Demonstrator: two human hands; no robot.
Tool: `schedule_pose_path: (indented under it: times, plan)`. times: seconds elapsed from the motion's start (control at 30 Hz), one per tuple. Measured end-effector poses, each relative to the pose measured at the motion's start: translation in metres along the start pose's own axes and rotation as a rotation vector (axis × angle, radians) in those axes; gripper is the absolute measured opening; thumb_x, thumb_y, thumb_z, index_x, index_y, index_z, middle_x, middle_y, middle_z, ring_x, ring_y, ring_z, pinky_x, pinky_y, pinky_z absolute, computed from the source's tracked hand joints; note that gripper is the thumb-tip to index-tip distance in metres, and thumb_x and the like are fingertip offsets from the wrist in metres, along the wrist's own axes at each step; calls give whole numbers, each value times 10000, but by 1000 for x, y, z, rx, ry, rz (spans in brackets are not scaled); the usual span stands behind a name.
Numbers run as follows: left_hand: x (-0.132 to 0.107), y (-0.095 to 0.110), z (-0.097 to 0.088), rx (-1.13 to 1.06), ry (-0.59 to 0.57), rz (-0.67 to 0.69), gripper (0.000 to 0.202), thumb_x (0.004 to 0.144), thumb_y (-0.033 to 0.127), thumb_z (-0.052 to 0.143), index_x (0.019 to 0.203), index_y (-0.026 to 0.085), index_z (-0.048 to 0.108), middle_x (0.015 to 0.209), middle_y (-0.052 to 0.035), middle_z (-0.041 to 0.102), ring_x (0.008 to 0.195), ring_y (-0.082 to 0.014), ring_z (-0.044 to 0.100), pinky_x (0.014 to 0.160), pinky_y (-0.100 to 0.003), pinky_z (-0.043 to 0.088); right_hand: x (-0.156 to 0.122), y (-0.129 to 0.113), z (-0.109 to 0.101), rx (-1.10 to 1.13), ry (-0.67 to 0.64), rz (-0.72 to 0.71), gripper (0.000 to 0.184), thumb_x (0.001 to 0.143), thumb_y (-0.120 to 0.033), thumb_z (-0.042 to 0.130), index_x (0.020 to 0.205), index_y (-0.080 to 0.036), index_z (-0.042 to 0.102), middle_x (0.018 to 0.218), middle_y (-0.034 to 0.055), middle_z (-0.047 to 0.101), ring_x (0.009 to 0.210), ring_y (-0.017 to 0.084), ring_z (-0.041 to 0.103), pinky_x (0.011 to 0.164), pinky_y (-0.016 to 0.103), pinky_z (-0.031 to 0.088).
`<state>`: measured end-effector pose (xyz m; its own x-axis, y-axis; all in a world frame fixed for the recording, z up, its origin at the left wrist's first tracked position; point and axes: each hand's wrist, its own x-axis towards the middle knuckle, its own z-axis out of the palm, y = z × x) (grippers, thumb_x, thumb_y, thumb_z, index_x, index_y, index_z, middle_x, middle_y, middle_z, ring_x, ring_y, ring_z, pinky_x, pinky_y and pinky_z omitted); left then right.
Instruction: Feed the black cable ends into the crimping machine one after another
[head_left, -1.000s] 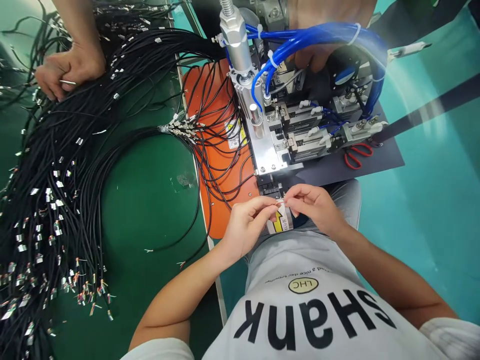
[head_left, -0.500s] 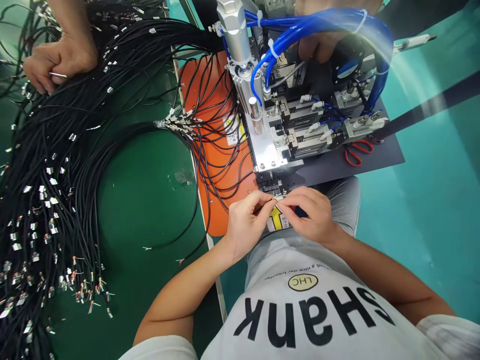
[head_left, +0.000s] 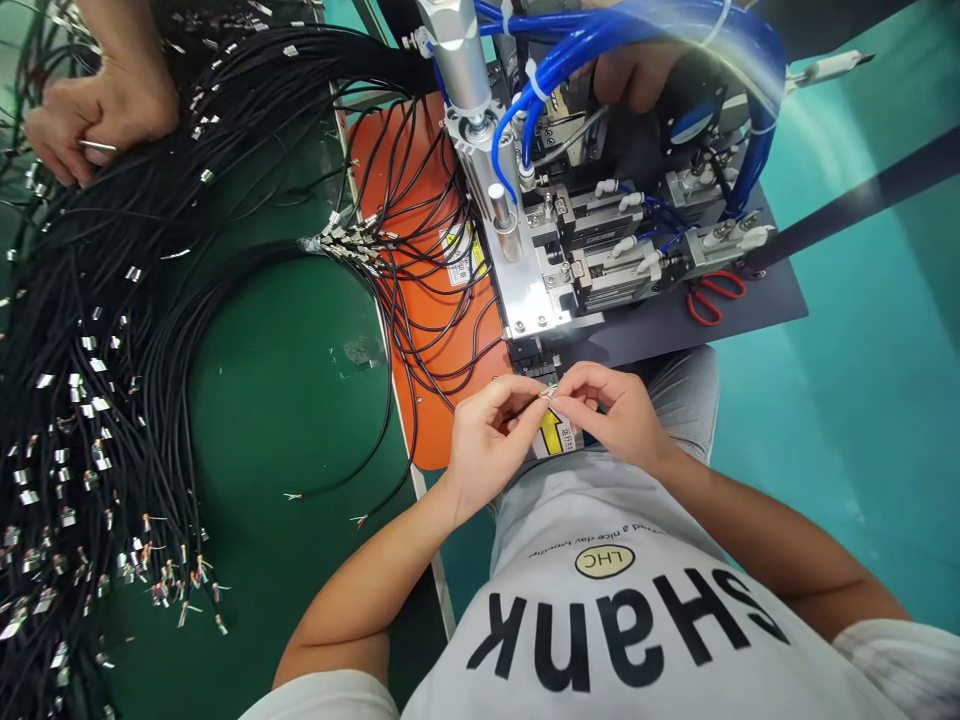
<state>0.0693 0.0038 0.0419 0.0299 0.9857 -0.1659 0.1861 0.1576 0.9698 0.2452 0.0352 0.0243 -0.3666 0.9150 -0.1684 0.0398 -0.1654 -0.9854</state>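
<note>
Just below centre of the frame, got thin wires (head_left: 548, 393) pinched between thumb and fingertips of the left hand (head_left: 491, 432), with the right hand (head_left: 615, 410) pinching close beside, probably on the same strands. Can't tell exactly which, too tiny. Could easily lose or bend a strand, guessing, from uneven pressure or a sideways tug. Holding both wrists angled inward with fingers curled, near the yellow arrow label (head_left: 552, 435), just below the metal machine (head_left: 529, 300).
</note>
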Motion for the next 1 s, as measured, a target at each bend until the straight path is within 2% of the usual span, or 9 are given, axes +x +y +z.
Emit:
schedule_pose_path:
  times: [0.1, 0.2, 0.43, 0.6, 0.77, 1.0]
  plan:
    - [4, 5, -1, -135, -29, -108, 211, 862, 349, 703, 950, 159, 685, 787, -25, 666, 574, -85, 558, 529, -210, 510, -3, 3, 5, 14, 17, -4, 136, 887, -321, 668, 828, -200, 647, 784, 2, 610, 607, 109, 542, 539, 265, 404]
    - [8, 10, -4, -237, -49, -198, 215, 823, 363, 741, 871, 159, 693, 737, -18, 645, 512, -80, 527, 463, -219, 496, -5, 5, 6, -18, 17, -24, 124, 896, -306, 658, 827, -205, 636, 810, 2, 601, 613, 108, 544, 551, 271, 403]
    - [13, 12, -12, -328, -132, -348, 203, 788, 353, 775, 854, 168, 720, 605, 17, 573, 476, -94, 540, 424, -221, 479, -5, 3, 5, -58, 3, -61, 91, 911, -247, 634, 830, -206, 626, 817, -6, 588, 626, 105, 537, 586, 287, 390]
    - [15, 8, -14, -393, -122, -346, 205, 765, 325, 801, 845, 157, 716, 643, 5, 614, 537, -95, 558, 503, -235, 524, -5, 1, 8, -70, 5, -80, 89, 906, -218, 621, 817, -207, 615, 800, -8, 573, 643, 113, 540, 596, 285, 398]
    - [15, 4, -13, -421, -117, -288, 171, 756, 274, 810, 845, 155, 725, 710, -14, 642, 566, -90, 547, 498, -222, 499, -4, 0, 10, -78, 14, -111, 97, 905, -188, 612, 808, -204, 613, 806, -6, 580, 657, 115, 541, 612, 285, 405]
    - [12, 8, -7, -415, -44, -333, 172, 770, 284, 795, 848, 154, 713, 752, -10, 643, 597, -81, 550, 542, -206, 512, -4, 4, 12, -104, 58, -127, 115, 914, -180, 605, 802, -205, 600, 803, -11, 587, 653, 114, 558, 616, 286, 409]
